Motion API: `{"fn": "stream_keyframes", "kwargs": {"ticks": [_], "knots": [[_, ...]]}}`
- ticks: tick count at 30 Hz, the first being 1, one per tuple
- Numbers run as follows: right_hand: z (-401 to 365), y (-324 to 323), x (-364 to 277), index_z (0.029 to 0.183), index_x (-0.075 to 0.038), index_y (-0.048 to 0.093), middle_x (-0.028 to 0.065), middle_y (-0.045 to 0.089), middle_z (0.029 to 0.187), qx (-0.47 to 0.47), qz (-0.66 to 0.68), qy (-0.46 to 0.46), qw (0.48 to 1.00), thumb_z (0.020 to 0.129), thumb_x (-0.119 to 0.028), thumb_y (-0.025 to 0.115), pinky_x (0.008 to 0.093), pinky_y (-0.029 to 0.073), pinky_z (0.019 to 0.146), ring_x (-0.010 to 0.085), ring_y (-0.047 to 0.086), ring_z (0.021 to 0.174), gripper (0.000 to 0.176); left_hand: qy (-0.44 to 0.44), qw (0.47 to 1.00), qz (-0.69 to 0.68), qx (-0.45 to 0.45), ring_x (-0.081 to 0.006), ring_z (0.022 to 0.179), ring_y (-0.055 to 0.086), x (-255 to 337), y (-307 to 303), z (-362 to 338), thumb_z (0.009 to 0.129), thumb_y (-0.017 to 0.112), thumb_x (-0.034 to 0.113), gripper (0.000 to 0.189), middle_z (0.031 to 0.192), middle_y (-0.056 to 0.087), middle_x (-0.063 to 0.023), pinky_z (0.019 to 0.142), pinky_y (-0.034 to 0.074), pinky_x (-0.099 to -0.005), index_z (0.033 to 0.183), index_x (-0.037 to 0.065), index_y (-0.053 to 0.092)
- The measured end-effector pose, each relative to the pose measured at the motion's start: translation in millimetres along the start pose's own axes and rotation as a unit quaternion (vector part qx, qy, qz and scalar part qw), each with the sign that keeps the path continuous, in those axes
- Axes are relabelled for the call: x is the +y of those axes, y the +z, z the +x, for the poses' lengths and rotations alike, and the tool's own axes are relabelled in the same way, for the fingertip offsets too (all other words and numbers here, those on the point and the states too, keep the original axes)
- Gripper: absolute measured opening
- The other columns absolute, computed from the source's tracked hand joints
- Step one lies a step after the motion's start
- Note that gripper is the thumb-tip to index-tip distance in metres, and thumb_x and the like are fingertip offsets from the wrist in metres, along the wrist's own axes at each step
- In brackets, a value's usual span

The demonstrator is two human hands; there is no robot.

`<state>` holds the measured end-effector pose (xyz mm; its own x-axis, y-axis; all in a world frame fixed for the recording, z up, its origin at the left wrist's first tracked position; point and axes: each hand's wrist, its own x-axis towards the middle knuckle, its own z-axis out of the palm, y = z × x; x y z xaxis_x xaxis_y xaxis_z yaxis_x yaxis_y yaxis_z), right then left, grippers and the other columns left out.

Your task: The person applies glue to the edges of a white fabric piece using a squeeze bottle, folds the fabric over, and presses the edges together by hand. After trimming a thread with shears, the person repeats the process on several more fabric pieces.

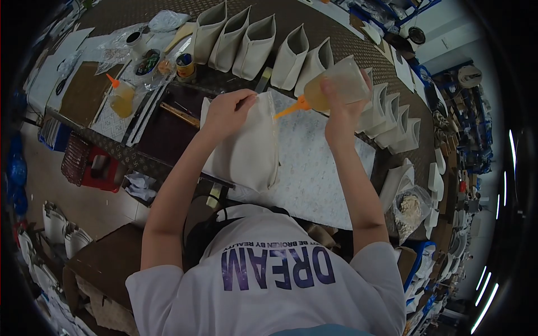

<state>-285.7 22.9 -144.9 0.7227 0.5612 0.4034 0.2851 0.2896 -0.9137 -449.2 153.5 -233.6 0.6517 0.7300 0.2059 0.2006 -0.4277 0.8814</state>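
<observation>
pinching the far edge of the off-white pouch (246,154), the left hand (230,113) holds it, long axis running away from the body, by the near table edge (221,180); rightward lies open pale board (325,168); the right hand (343,106) grips the squeeze bottle (318,92), nozzle (288,108) angled left-down toward the pouch's side seam.

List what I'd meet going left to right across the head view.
Resting bottle → can → held pouch → held bottle → plastic bag.
</observation>
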Motion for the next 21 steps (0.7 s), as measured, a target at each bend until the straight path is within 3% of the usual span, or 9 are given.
{"fn": "stream_keyframes", "kwargs": {"ticks": [2, 5, 11, 14, 21], "knots": [[1, 3, 5, 0.133, -0.007, 0.021, 0.0137, 0.039, 0.123, 0.008, -0.044, -0.040, 0.998, 0.074, -0.016, 0.077, 0.0341, 0.044, 0.092, 0.0207, 0.048, 0.109, 0.081, -0.003, 1.000, 0.000, 0.009, -0.0229, 0.061, 0.058, -2, 0, 2, 0.087, 0.059, 0.023, 0.021, 0.070, 0.062, -0.0116, 0.060, 0.044, -0.0323, 0.098, 0.007, 0.066], [-9, 3, 5, 0.135, -0.007, 0.021, 0.0122, 0.043, 0.121, -0.023, -0.027, -0.006, 0.999, 0.077, -0.019, 0.076, 0.0322, 0.038, 0.096, 0.0193, 0.045, 0.113, 0.082, -0.014, 1.000, -0.004, 0.005, -0.0226, 0.062, 0.058, 0, -4, 3, 0.087, 0.059, 0.023, 0.021, 0.071, 0.062, -0.0112, 0.060, 0.045, -0.0318, 0.099, 0.007, 0.066], [-24, -3, 4, 0.134, -0.007, 0.022, 0.0125, 0.042, 0.122, -0.048, -0.051, 0.001, 0.998, 0.074, -0.021, 0.078, 0.0326, 0.040, 0.095, 0.0199, 0.047, 0.110, 0.083, -0.008, 1.000, -0.003, 0.015, -0.0215, 0.062, 0.059, -3, -4, 6, 0.087, 0.059, 0.023, 0.021, 0.071, 0.063, -0.0108, 0.060, 0.044, -0.0310, 0.100, 0.008, 0.066], [-34, -3, -4, 0.132, -0.009, 0.020, 0.0140, 0.039, 0.121, -0.057, -0.063, -0.013, 0.996, 0.074, -0.014, 0.077, 0.0333, 0.044, 0.092, 0.0215, 0.048, 0.109, 0.082, -0.007, 1.000, -0.012, 0.021, -0.0088, 0.059, 0.049, -11, -2, 8, 0.090, 0.058, 0.021, 0.022, 0.070, 0.060, -0.0044, 0.057, 0.040, -0.0241, 0.103, 0.006, 0.064], [-59, -12, 2, 0.133, -0.008, 0.018, 0.0123, 0.033, 0.124, -0.051, -0.119, -0.065, 0.989, 0.071, -0.013, 0.079, 0.0335, 0.041, 0.093, 0.0211, 0.044, 0.111, 0.088, -0.022, 0.999, -0.011, 0.023, -0.0076, 0.064, 0.050, -22, -4, 12, 0.091, 0.057, 0.021, 0.024, 0.074, 0.061, -0.0029, 0.060, 0.041, -0.0226, 0.106, 0.003, 0.063]]}}
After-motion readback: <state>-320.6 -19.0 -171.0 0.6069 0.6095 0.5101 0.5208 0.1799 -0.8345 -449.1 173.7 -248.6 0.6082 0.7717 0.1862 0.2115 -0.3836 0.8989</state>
